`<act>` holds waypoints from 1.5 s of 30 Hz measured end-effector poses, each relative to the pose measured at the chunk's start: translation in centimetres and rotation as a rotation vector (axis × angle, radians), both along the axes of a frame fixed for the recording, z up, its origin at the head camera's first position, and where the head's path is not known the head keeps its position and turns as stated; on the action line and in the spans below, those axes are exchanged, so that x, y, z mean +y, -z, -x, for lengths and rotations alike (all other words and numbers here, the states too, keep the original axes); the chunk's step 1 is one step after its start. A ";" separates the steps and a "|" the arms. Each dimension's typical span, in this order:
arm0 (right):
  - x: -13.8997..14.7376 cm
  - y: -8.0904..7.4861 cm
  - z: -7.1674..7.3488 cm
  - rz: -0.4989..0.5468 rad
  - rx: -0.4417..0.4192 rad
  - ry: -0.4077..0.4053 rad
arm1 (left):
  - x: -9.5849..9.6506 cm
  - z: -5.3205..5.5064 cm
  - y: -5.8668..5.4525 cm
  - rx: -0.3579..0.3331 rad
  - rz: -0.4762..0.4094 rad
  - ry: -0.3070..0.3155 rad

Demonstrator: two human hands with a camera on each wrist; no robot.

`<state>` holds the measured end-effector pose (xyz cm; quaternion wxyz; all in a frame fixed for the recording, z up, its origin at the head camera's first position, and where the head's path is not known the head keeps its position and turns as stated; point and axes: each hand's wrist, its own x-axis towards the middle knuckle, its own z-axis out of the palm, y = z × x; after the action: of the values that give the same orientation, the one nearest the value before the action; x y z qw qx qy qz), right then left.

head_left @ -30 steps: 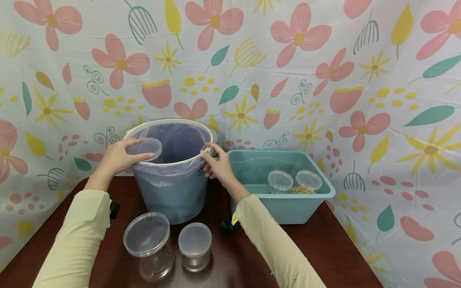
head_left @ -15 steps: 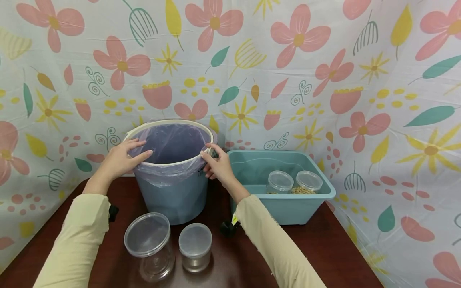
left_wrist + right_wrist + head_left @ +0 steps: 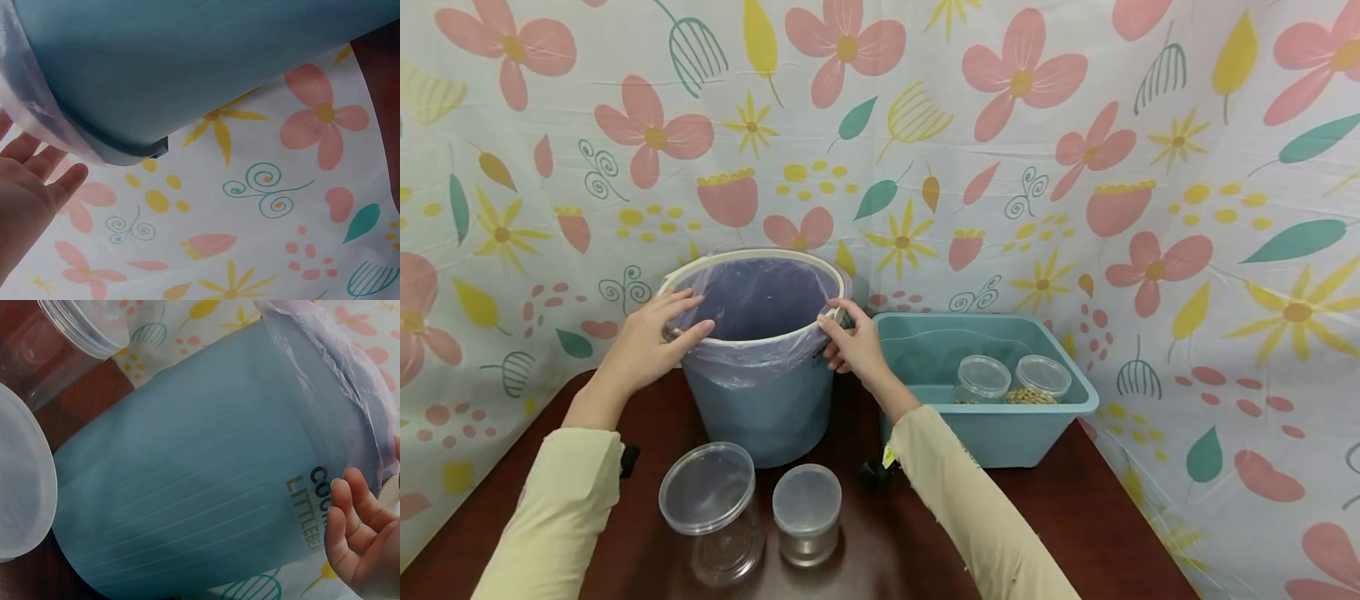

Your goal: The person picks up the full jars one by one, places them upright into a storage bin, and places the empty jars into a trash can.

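A blue trash can point(image 3: 763, 421) with a cream rim and a thin translucent purple bag point(image 3: 748, 367) lining it stands at the back of the table. At its left edge my left hand point(image 3: 647, 337) is spread, thumb and fingers apart, holding nothing. The left wrist view has these fingers point(image 3: 69, 184) beside the bag's folded edge. My right hand point(image 3: 859, 346) pinches the right side of the rim between thumb and index finger. Its other fingers point(image 3: 353, 519) are loosely bent by the can's printed lettering in the right wrist view. The can's bottom is hidden.
In front of the can stand a large clear lidded jar point(image 3: 722, 533) and a smaller one point(image 3: 807, 517). A teal tub point(image 3: 985, 437) to the right holds two lidded jars point(image 3: 983, 377), one with tan beans or nuts visible. A floral cloth point(image 3: 925, 167) hangs behind the table.
One second ago my left hand held a shallow round clear plastic piece over the can; it let go and the piece went out of sight. The left hand then drew back slightly. The right stayed put.
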<state>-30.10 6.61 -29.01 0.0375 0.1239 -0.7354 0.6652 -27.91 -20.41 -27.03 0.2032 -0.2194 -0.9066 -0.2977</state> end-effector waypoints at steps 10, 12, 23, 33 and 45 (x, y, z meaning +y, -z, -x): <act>0.2 0.0 0.1 0.003 -0.008 0.010 | 0.3 -1.4 0.8 0.159 -0.056 0.029; 0.2 0.1 0.2 0.002 -0.010 0.011 | 0.3 -1.6 1.0 0.186 -0.069 0.028; -0.1 0.3 0.2 -0.002 -0.021 0.012 | 0.3 -2.7 2.3 0.308 -0.140 0.047; -0.3 0.9 0.9 0.012 -0.004 -0.008 | 0.3 -4.4 2.9 0.367 -0.167 0.041; 0.1 2.2 2.5 0.044 -0.002 -0.033 | 0.2 -5.9 4.6 0.378 -0.137 0.039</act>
<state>-32.63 6.70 -31.19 0.0286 0.1343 -0.7184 0.6820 -22.04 -20.17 -31.62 0.3783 -0.2745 -0.8255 -0.3164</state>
